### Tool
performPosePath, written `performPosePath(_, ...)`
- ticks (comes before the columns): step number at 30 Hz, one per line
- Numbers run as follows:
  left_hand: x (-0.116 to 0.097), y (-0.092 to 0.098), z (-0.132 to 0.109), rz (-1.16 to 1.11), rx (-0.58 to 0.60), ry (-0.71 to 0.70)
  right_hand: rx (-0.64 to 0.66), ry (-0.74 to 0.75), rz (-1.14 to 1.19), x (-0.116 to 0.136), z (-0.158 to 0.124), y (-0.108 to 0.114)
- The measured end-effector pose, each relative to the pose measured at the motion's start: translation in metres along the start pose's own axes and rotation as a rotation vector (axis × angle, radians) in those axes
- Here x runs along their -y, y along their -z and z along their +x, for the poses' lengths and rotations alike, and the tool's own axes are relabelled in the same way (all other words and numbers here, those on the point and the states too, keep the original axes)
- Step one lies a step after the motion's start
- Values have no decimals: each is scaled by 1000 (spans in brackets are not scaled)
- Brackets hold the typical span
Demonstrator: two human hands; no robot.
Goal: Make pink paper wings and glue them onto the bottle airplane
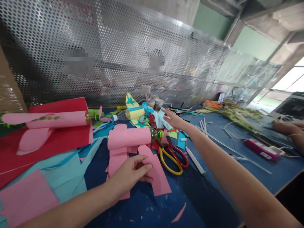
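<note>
My left hand [133, 171] is closed on a piece of pink paper [160, 177], its thumb on top. Just beyond lies a plastic bottle wrapped in pink paper [129, 138], with a green cap [160, 134] and pink pieces under it. My right hand [173, 119] reaches farther out with its fingers stretched over light blue paper scraps [159, 118]; whether it touches them I cannot tell. Scissors [174, 160] with one yellow and one red handle loop lie between my arms. A white marker with a green end [195, 161] rests beside them.
At left, another pink-wrapped bottle [59, 120] lies on red sheets [78, 136]. A bottle with yellow paper fins [136, 112] and paper cups [158, 103] stand near the perforated metal screen [133, 57]. At right are a purple power strip [261, 148], cables and another person's arm [286, 129].
</note>
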State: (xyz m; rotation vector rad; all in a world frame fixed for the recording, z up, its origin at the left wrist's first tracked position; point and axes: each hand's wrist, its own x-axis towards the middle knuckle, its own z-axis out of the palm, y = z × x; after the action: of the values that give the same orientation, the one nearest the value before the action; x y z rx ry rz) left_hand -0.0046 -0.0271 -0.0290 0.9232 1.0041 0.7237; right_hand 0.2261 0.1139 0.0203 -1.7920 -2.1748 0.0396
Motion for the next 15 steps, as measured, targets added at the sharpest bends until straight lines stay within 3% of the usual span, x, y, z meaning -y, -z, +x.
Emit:
performPosePath(3, -5, -2, -3, -43, -24, 18, 13, -33, -47, 13, -24, 11)
performPosePath(9, -12, -4, -4, -98, -76, 76, 335, -15, -96, 34, -111, 19)
performPosePath(15, -10, 0, -5, -114, -60, 13, 404, -114, -53, 31, -133, 7)
